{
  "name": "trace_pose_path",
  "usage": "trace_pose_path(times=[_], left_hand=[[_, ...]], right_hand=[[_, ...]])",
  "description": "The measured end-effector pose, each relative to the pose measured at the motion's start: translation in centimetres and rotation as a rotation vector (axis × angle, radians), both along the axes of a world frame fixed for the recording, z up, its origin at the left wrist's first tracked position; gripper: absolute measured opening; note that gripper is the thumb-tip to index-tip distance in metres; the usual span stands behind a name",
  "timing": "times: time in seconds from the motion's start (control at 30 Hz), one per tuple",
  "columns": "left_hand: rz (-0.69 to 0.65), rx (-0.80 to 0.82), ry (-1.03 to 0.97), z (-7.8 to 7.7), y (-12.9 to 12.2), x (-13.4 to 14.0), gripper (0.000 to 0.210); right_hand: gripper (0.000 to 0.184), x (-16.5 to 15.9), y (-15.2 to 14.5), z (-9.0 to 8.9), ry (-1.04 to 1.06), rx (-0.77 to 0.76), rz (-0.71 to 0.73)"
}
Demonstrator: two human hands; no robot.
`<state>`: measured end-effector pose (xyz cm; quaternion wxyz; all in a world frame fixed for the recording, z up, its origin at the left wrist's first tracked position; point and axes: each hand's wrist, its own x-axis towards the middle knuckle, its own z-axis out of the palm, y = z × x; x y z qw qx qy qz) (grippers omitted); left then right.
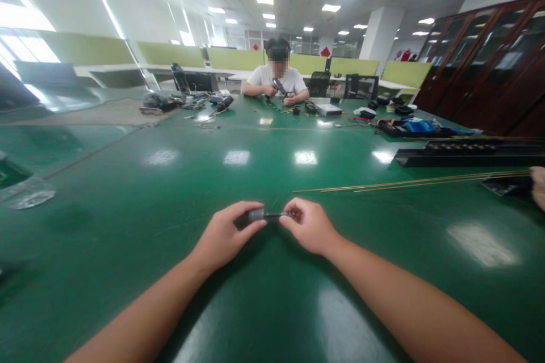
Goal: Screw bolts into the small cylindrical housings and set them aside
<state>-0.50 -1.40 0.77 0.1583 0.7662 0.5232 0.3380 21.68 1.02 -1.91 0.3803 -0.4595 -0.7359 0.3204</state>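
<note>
Between my hands, just above or on the green tabletop (264,289), lies a small grey cylinder with a thin dark shaft (256,215); its exact kind is too small to make out. My left hand (225,232) grips the thick grey body between thumb and fingers. At the shaft's far end, my right hand (310,224) pinches the tip with thumb and forefinger. Its fingers partly hide that end, where some small dark bit shows. The part runs level from left to right.
Thin brass-coloured rods (392,184) lie to the right, near another person's hand (539,184) at the edge. Black rails (468,154) sit behind them. Across the table, a person in a white shirt (255,76) handles a dark tool. A clear plastic object (32,193) is at left.
</note>
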Motion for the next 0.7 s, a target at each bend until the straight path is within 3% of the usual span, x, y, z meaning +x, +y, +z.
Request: trace_pose_path(times=[0.47,0.7], left_hand=[[0.011,-0.011,-0.01,0.2,0.2,-0.5,0.041],[0.229,-0.077,-0.216,0.5,1.4,-1.8,0.05]], right_hand=[[0.017,0.0,0.0,0.3,-0.021,-0.008,-0.036],[0.024,-0.2,-0.5,1.0,-0.11,-0.023,0.022]])
